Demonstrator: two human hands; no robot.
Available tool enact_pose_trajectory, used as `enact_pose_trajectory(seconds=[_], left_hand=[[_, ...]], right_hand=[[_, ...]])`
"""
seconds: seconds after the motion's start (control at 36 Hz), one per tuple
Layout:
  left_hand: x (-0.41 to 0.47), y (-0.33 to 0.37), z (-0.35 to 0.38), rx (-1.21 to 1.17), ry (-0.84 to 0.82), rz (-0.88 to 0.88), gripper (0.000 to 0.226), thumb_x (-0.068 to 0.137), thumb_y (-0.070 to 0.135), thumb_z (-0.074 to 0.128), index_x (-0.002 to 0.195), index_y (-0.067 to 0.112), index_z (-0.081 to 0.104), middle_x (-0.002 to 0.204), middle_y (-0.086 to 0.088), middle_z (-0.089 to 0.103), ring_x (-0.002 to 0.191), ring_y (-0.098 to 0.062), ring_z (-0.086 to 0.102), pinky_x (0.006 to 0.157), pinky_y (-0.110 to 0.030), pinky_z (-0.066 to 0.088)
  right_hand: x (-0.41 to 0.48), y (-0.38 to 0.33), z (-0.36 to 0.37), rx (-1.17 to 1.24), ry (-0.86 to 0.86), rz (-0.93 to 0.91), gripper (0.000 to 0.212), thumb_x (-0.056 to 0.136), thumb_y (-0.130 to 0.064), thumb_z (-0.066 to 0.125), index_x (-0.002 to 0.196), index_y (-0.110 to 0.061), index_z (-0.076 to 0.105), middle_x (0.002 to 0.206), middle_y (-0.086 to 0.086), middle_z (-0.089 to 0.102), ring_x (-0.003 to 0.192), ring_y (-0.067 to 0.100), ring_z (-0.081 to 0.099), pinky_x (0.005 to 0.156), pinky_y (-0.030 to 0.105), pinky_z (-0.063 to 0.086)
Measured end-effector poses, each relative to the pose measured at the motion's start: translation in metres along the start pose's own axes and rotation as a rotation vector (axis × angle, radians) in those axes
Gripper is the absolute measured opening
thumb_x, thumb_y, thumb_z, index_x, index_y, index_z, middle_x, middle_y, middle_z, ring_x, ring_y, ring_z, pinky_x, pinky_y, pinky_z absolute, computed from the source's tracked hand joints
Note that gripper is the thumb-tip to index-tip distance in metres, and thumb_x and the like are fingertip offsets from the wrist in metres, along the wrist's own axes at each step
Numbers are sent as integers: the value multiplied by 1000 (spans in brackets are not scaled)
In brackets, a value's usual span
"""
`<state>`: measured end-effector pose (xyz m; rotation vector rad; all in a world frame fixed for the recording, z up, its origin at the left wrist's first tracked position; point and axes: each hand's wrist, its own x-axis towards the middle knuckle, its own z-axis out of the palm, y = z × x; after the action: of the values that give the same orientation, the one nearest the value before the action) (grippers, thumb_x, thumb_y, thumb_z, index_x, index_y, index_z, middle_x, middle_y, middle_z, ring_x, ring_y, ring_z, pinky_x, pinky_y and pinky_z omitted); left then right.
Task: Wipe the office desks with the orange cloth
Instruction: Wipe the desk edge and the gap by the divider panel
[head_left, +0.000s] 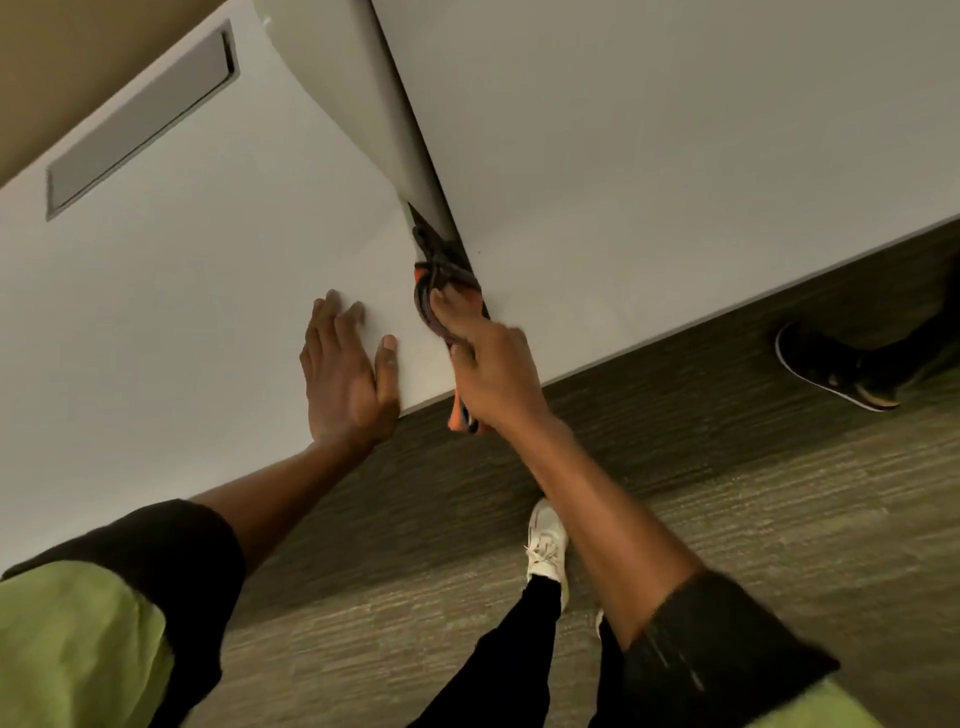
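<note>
1. Orange cloth (451, 291): it is bunched in the right hand (488, 374) and pressed into the seam where the left desk (182, 291) meets the upright divider panel (374, 104), close to the near edge of the desks. One orange end hangs below that edge, under the wrist.
2. The right fingers are curled and clamped on the cloth, fingertips pushing it against the foot of the divider.
3. The left hand (345, 374) lies flat on the left desk just beside the cloth, fingers slightly spread, thumb out toward it, holding nothing. It looks like a brace.
4. Step in hand, as I judge it: wiping the joint along the divider, not the open desk surface.
5. The right desk (649, 182) beyond the divider and the far part of the left desk, around the grey hatch (140, 119), show no sign either way of being wiped.
6. Next move probably calls for sliding the cloth along the seam toward the far end with steady downward pressure, then opening it flatter for broad strokes across the tops.
7. Another person's dark shoe (831, 364) stands on the floor (727, 493) at the right, well apart from the work.
</note>
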<state>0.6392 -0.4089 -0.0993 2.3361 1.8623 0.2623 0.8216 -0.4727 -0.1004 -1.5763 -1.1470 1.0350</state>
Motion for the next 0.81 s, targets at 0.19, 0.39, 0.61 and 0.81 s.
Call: enact_pose_trajectory(seconds=[0.19,0.39,0.61,0.81], left_hand=[[-1,-1,2,-7,-4,11,58,107,50,40,156,18,38,178,-11,24,168,-30,17,133,-57,23],[-2,1,-1,10,-17,3,60,106,51,38,157,18,38,179,-11,23,168,-29,15,134,-55,20],[-1,4,-2,11,-26,10,60,106,46,42,157,15,38,178,-13,23,168,-32,16,133,-57,21],[-1,6,-3,7,-38,13,61,105,45,43,157,15,37,179,-12,21,168,-31,14,134,-56,20]], right_hand=[[-52,15,4,51,22,18,70,97,7,60,156,-29,47,162,-3,47,137,-4,44,107,0,35],[53,-4,-8,61,-65,66,54,100,-2,58,148,-25,58,140,10,68,120,30,66,103,41,57],[-13,16,-7,143,-70,113,67,101,-2,57,149,-46,45,142,0,66,106,15,72,91,29,63],[-45,27,-14,200,-118,152,77,97,10,57,145,-49,44,151,-2,58,119,11,67,96,25,61]])
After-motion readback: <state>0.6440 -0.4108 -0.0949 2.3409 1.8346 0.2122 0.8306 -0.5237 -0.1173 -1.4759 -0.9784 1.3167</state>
